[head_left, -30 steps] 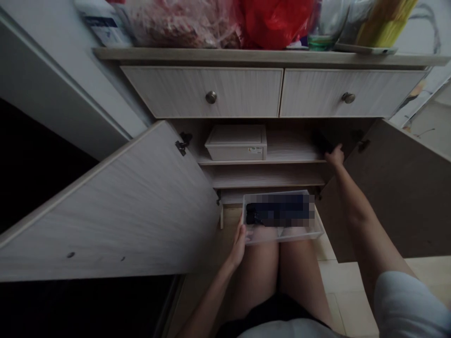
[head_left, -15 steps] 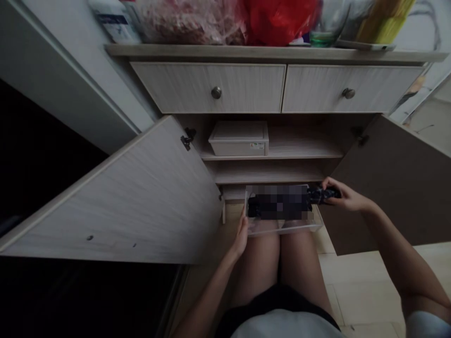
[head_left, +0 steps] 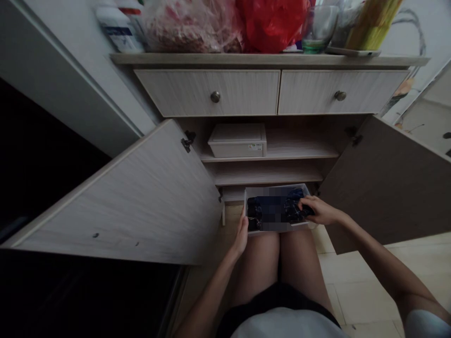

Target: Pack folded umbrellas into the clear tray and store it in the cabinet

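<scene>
A shallow, pale see-through plastic box (head_left: pixel 306 188) rests over my thighs in front of the cabinet. My left hand (head_left: pixel 241 233) grips its left side. At the box's right end, my right hand (head_left: pixel 320 210) has its fingers closed on a dark blue checked cloth bundle (head_left: pixel 293 206), whose exact kind I cannot make out. Another dark bundle with thin light lines (head_left: pixel 253 213) lies at the left end of the box. The middle of the contents is blurred out by a pixelated patch.
Both cabinet doors, left (head_left: pixel 130 202) and right (head_left: pixel 387 183), stand swung outward beside me. A lidded white box (head_left: pixel 237 141) sits on the upper shelf (head_left: pixel 299 149). Bottles (head_left: pixel 120 30), a red plastic bag (head_left: pixel 271 23) and a glass (head_left: pixel 319 30) crowd the cabinet top.
My right hand has moved left and slightly down, bringing the checked cloth bundle from beyond the box's right edge into the box. My left hand stays on the box's side. The view has shifted slightly.
</scene>
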Demonstrator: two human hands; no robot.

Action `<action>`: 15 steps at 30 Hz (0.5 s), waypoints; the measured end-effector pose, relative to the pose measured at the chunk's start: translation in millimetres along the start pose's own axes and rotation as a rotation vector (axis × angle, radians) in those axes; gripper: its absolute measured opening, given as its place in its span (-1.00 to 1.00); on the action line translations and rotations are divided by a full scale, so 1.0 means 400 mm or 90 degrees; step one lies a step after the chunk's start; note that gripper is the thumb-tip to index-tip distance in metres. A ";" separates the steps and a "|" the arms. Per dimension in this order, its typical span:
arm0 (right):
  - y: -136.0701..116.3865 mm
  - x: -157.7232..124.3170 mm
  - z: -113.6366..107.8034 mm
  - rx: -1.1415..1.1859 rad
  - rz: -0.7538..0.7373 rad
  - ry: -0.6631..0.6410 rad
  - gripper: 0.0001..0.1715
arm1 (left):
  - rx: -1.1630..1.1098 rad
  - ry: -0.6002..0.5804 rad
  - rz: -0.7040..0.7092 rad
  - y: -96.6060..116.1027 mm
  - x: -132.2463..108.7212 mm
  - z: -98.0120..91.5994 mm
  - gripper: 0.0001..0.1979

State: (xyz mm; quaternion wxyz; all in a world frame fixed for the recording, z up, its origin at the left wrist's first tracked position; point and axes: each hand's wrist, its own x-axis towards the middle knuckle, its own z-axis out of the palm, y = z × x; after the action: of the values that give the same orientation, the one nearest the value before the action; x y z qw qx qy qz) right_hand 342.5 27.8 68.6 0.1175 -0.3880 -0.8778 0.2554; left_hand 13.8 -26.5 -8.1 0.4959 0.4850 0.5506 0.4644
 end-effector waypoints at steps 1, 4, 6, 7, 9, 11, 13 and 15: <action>-0.001 0.000 0.001 0.003 -0.002 -0.002 -0.68 | -0.005 0.003 0.002 0.002 0.000 0.001 0.02; 0.005 -0.006 -0.012 0.067 -0.003 -0.031 -0.70 | -0.010 0.001 0.005 0.009 0.001 0.002 0.01; 0.020 -0.011 -0.024 0.182 0.007 -0.030 -0.61 | -0.008 -0.006 0.002 0.010 0.001 0.002 -0.02; 0.031 -0.013 -0.026 0.259 0.023 0.006 -0.52 | -0.008 -0.009 -0.001 0.010 0.001 0.002 -0.03; 0.058 -0.012 -0.015 0.397 0.108 0.161 -0.32 | -0.011 -0.008 0.000 0.008 0.003 0.002 -0.05; 0.085 -0.004 0.021 0.475 0.264 0.325 -0.13 | -0.013 -0.002 0.006 0.005 0.005 0.003 -0.03; 0.106 0.006 0.073 0.529 0.403 0.364 -0.03 | -0.011 -0.002 0.006 0.002 0.005 0.005 0.02; 0.119 0.015 0.125 0.601 0.451 0.320 -0.05 | -0.003 -0.008 -0.005 -0.002 0.000 0.006 0.06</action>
State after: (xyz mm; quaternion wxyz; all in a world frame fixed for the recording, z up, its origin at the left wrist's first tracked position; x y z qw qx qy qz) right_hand 347.9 41.5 1.1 0.3863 -0.6088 -0.4352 0.5393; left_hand 16.3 -26.4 -9.2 0.5025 0.4846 0.5482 0.4606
